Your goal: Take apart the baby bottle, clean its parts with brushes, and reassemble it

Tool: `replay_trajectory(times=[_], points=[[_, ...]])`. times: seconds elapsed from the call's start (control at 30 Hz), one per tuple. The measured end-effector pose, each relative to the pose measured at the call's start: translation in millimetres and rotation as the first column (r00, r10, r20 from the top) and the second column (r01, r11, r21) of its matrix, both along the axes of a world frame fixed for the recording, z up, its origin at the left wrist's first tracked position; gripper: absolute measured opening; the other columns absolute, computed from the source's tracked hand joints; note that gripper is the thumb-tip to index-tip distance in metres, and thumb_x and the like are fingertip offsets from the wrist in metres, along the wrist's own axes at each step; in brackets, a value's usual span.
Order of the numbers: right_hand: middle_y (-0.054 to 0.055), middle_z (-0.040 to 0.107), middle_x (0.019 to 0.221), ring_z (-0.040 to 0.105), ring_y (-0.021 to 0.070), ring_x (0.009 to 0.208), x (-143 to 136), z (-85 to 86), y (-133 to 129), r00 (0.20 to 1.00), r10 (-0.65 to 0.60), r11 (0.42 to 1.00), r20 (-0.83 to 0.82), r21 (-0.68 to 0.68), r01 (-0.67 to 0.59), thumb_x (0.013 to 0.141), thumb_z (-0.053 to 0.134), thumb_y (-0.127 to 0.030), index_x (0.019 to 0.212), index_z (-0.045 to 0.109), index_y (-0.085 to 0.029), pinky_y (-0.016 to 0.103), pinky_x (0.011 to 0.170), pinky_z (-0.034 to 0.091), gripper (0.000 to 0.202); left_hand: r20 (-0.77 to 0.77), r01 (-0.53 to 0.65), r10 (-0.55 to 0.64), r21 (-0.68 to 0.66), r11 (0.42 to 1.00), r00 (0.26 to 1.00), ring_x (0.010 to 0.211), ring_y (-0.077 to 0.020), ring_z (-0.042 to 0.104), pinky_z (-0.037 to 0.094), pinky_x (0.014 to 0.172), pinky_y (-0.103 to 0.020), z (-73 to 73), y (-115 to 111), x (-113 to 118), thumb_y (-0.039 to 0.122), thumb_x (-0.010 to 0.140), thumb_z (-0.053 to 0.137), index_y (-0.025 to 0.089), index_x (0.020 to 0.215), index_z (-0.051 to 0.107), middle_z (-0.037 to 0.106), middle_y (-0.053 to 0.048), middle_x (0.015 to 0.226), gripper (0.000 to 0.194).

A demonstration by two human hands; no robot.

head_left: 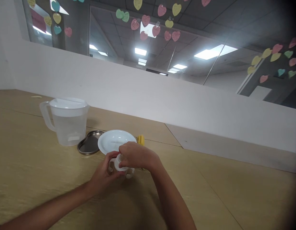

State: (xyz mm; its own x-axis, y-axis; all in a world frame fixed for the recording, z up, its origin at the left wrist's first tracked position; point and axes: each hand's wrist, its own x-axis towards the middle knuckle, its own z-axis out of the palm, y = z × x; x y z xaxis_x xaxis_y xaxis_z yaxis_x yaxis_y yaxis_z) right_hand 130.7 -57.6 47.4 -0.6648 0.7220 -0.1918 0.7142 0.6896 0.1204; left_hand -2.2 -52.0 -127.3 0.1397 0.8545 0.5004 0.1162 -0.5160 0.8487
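Low in the middle is a small clear bottle with a white collar (pixel 117 163) and two side handles, like a baby bottle. My left hand (pixel 103 174) wraps round its near left side, thumb in front. From the right, my right hand (pixel 137 155) reaches over its top, fingers closed on the collar; exactly what the fingertips pinch is partly hidden. A white plate (pixel 106 140) stands just behind the hands, its right part covered by my right hand. Beside the plate's right rim, a yellow piece (pixel 141 140) shows, with a thin stem that seems to cross the plate.
A metal kidney dish (pixel 90 143) touches or nearly touches the plate's left side. Left of it stands a translucent lidded pitcher (pixel 70 126) with clear liquid. A white wall (pixel 128 92) rises behind the wooden table (pixel 210 191), with glass and heart-shaped notes above.
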Motion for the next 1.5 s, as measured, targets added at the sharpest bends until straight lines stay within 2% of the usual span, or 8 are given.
replay_trajectory(times=[0.3, 0.73, 0.93, 1.03, 1.13, 1.23, 1.37, 1.5], points=[[0.013, 0.066, 0.096, 0.061, 0.0213, 0.086, 2.2, 0.4, 5.2, 0.999, 0.041, 0.999, 0.02, -0.015, -0.041, 0.078, 0.062, -0.029, 0.096, 0.063, -0.009, 0.024, 0.059, 0.038, 0.027, 0.017, 0.014, -0.013, -0.028, 1.0, 1.0, 0.101, -0.0232, 0.057, 0.049, 0.084, -0.037, 0.0, 0.0, -0.4, 0.034, 0.072, 0.07, 0.024, 0.119, 0.045, 0.059, -0.007, 0.112, 0.054], [0.01, 0.066, 0.094, 0.061, 0.0201, 0.082, 5.2, -2.1, 10.0, 0.997, 0.08, 0.997, 0.019, -0.016, -0.08, 0.076, 0.061, -0.026, 0.095, 0.061, -0.012, 0.025, 0.057, 0.038, 0.024, 0.017, 0.016, -0.015, -0.053, 0.998, 1.0, 0.101, -0.0227, 0.056, 0.047, 0.086, -0.037, -1.3, 1.4, -1.1, 0.036, 0.071, 0.07, 0.024, 0.119, 0.043, 0.057, -0.007, 0.113, 0.057], [0.011, 0.065, 0.095, 0.06, 0.0211, 0.084, 3.5, -0.8, 8.0, 0.998, 0.044, 0.999, 0.046, -0.01, -0.044, 0.076, 0.063, -0.027, 0.097, 0.06, -0.012, 0.025, 0.059, 0.039, 0.025, 0.01, 0.013, -0.013, -0.041, 0.999, 1.0, 0.104, -0.0232, 0.055, 0.046, 0.087, -0.038, -2.9, 3.4, -2.4, 0.035, 0.07, 0.071, 0.023, 0.118, 0.043, 0.057, -0.007, 0.114, 0.057], [0.009, 0.065, 0.093, 0.059, 0.02, 0.083, 2.1, -3.9, 9.7, 0.992, 0.128, 0.991, -0.001, -0.026, -0.128, 0.072, 0.064, -0.019, 0.095, 0.061, -0.012, 0.024, 0.059, 0.038, 0.023, 0.043, 0.052, -0.05, -0.058, 0.997, 0.998, 0.107, -0.023, 0.054, 0.045, 0.09, -0.039, -5.4, 5.5, -3.4, 0.034, 0.071, 0.071, 0.024, 0.122, 0.036, 0.055, -0.009, 0.119, 0.062], [0.006, 0.065, 0.094, 0.058, 0.018, 0.086, 1.3, -7.9, 12.3, 0.969, 0.23, 0.97, -0.087, -0.061, -0.235, 0.066, 0.061, -0.004, 0.096, 0.061, -0.014, 0.023, 0.064, 0.039, 0.031, 0.098, 0.082, -0.073, -0.098, 0.992, 0.993, 0.11, -0.0228, 0.053, 0.045, 0.092, -0.039, -8.2, 6.9, -4.2, 0.033, 0.071, 0.072, 0.024, 0.124, 0.03, 0.052, -0.01, 0.123, 0.068], [0.006, 0.065, 0.094, 0.057, 0.0175, 0.086, 4.6, -7.4, 15.0, 0.977, 0.186, 0.976, -0.107, -0.097, -0.196, 0.066, 0.057, 0.0, 0.097, 0.062, -0.013, 0.023, 0.064, 0.038, 0.034, 0.082, 0.072, -0.064, -0.092, 0.993, 0.995, 0.112, -0.0235, 0.052, 0.043, 0.094, -0.039, -9.4, 6.6, -4.5, 0.032, 0.071, 0.072, 0.023, 0.123, 0.031, 0.051, -0.011, 0.124, 0.067], [0.005, 0.063, 0.099, 0.055, 0.0165, 0.087, 15.2, 0.7, 18.6, 0.97, 0.132, 0.974, -0.207, -0.155, -0.165, 0.069, 0.068, -0.018, 0.103, 0.059, -0.016, 0.022, 0.064, 0.037, 0.036, 0.048, 0.062, -0.059, -0.062, 0.996, 0.997, 0.113, -0.023, 0.051, 0.042, 0.095, -0.04, -8.5, 5.9, -4.1, 0.031, 0.071, 0.072, 0.024, 0.124, 0.032, 0.052, -0.01, 0.124, 0.067], [0.004, 0.063, 0.085, 0.053, 0.0136, 0.074, 18.5, 6.2, 17.4, 0.957, -0.037, 0.993, -0.288, -0.115, 0.004, 0.075, 0.065, -0.044, 0.091, 0.062, -0.015, 0.021, 0.056, 0.033, 0.032, 0.038, 0.043, -0.04, -0.058, 0.997, 0.998, 0.115, -0.0252, 0.051, 0.039, 0.097, -0.043, -7.2, 6.1, -3.7, 0.032, 0.07, 0.072, 0.023, 0.124, 0.034, 0.054, -0.011, 0.123, 0.066]])
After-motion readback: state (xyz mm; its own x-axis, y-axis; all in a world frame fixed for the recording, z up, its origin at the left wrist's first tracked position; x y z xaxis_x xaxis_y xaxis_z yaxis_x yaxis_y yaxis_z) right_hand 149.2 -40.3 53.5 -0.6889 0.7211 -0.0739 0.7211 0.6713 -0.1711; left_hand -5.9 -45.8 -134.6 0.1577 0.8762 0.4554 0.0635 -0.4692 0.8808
